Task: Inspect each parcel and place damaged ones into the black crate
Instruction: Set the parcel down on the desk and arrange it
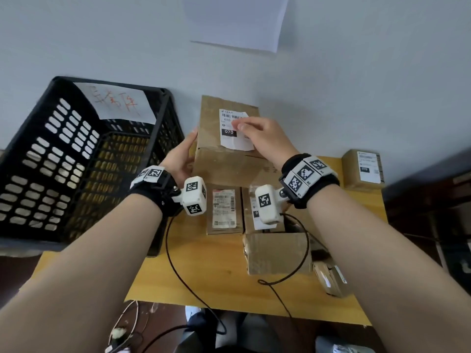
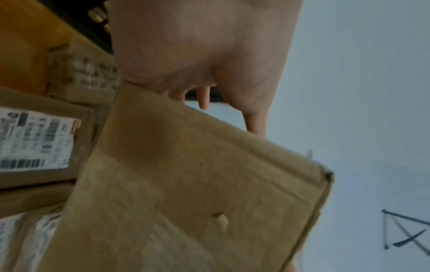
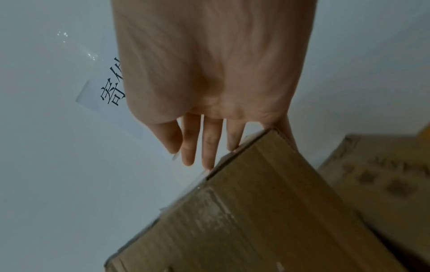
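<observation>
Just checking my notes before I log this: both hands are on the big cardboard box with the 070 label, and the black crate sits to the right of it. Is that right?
Not quite. The black crate sits to the left of the big cardboard box, as the head view shows. The rest holds: the left hand is on its left side and the right hand on its labelled top.

My right hand (image 1: 265, 138) covers part of the shipping label (image 1: 233, 129); the other parcels' labels (image 2: 35, 141) are too blurred for me to read.

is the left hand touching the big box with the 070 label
Touching: in the head view the left hand lies flat against the big box's left side.
</observation>
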`<action>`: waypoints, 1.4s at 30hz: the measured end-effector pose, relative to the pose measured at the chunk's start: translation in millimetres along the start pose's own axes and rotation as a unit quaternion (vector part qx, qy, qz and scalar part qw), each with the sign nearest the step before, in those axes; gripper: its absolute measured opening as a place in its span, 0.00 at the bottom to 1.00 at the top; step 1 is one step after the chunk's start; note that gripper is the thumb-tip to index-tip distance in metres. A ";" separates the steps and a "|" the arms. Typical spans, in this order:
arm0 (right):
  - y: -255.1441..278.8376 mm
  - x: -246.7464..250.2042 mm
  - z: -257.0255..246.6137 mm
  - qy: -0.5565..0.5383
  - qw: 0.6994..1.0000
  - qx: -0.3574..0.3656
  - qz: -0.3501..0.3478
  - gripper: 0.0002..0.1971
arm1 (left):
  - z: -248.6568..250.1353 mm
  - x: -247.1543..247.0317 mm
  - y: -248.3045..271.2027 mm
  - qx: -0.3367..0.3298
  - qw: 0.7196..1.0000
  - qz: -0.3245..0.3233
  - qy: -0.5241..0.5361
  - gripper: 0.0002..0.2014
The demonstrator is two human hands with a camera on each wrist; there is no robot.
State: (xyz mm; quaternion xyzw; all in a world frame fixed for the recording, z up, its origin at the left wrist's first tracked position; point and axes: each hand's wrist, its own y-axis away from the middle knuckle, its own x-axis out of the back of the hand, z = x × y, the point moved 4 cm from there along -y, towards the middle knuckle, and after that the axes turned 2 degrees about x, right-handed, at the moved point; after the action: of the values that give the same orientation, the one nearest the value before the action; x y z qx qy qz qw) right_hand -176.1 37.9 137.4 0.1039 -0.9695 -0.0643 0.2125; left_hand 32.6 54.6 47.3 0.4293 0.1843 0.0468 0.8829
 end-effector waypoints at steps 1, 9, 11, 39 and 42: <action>4.3 -7.7 -3.8 -0.014 1.000 0.002 -0.004 0.13 | 5.1 12.2 4.4 -0.014 0.999 0.026 -0.013 0.39; 21.7 -73.4 25.8 -0.151 0.975 -0.141 -0.075 0.28 | 4.1 49.6 15.7 -0.157 0.976 0.109 -0.104 0.20; 26.7 -78.8 37.3 -0.162 0.967 -0.181 -0.080 0.27 | -8.6 51.2 10.6 -0.160 0.971 0.111 -0.137 0.18; 11.9 -106.4 44.3 0.259 0.943 -0.101 -0.184 0.26 | -63.9 55.7 -35.1 -0.092 0.981 0.068 -0.159 0.35; 18.9 -102.6 52.7 0.255 0.942 -0.077 -0.206 0.25 | -63.0 54.5 -32.9 -0.083 0.979 0.065 -0.172 0.35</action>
State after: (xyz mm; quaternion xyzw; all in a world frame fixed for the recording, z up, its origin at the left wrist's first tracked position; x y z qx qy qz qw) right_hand -110.7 84.0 52.2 0.2973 -0.8326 -0.1525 0.4417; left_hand 57.6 93.7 -29.3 0.3671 -0.0028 0.0451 0.9291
